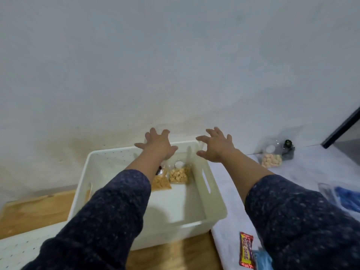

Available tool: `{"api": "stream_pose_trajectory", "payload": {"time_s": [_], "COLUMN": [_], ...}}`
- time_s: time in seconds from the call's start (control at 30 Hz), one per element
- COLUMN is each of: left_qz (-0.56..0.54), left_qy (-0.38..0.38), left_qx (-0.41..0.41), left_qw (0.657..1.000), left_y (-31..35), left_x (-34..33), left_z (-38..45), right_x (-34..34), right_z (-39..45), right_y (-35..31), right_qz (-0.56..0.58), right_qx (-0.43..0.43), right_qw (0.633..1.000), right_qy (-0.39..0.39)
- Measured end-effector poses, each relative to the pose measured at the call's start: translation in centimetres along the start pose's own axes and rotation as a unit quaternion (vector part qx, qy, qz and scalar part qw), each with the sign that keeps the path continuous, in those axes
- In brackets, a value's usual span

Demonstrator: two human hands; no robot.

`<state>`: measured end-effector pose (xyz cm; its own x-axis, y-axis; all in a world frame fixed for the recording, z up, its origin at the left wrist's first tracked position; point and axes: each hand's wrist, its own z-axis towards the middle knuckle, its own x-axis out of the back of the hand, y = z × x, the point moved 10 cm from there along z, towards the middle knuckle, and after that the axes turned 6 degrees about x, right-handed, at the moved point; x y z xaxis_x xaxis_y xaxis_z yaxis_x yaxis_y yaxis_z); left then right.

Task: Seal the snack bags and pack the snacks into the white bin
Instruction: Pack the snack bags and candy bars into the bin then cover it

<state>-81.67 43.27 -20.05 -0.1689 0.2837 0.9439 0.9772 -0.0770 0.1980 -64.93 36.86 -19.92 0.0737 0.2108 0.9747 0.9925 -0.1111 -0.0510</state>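
Reaching forward over the far end of the bin (214, 209), both hands are spread wide with fingers splayed and hold nothing; the left hand (158, 146) hovers above the bin's far wall and the right hand (216, 148) above its far right corner. This posture suggests either a release into the bin or a reach toward its far rim, though which cannot be told. Two clear bags already lie against the bin's far wall: one of pale yellow pieces (178, 175) and, touching it on the left, one of orange-brown crumbs (160, 182); whether their tops are sealed cannot be told. Packing therefore appears partly done. Outside the bin, a third bag of pale pink pieces (271, 159) stands near the wall on the right, beside a dark bottle (288, 151). A red wrapped bar (247, 250) lies near the right sleeve, with blue packaging (348, 197) further right. The bin rests on a wooden counter (29, 213); the items at right lie on a white cloth-covered surface (229, 191). A plain pale wall (175, 65) fills the background, and a perforated white panel (19, 250) sits at lower left.
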Motion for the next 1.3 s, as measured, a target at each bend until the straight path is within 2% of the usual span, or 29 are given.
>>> {"api": "stream_pose_trajectory", "payload": {"time_s": [0.13, 0.43, 0.63, 0.93, 1.07, 1.3], "left_qz": [0.039, -0.01, -0.008, -0.011, -0.015, -0.037], "left_qy": [-0.006, -0.003, -0.01, -0.014, -0.029, -0.045], "left_qx": [-0.051, -0.023, -0.048, -0.102, -0.115, -0.09], "left_qw": [0.998, 1.0, 0.999, 0.995, 0.993, 0.994], "left_y": [5.2, 16.2, 22.8, 29.5, 32.7, 37.7], "left_x": [0.1, -3.9, -6.4, -7.8, -9.9, -14.2], "left_z": [-3.4, -12.2, -16.1, -15.4, -14.5, -10.2], "right_x": [1.7, 1.6, 0.7, 0.9, 0.1, -2.1], "right_z": [-3.6, -12.7, -16.7, -18.2, -17.6, -12.7], "right_y": [5.0, 17.1, 23.7, 30.4, 34.1, 39.9], "right_qz": [0.03, 0.056, 0.059, 0.117, 0.126, 0.161], "right_qx": [-0.029, -0.031, -0.047, -0.078, -0.091, -0.073], "right_qw": [0.999, 0.998, 0.997, 0.989, 0.987, 0.983], "right_qy": [0.007, 0.014, 0.01, 0.054, 0.049, 0.042]}}
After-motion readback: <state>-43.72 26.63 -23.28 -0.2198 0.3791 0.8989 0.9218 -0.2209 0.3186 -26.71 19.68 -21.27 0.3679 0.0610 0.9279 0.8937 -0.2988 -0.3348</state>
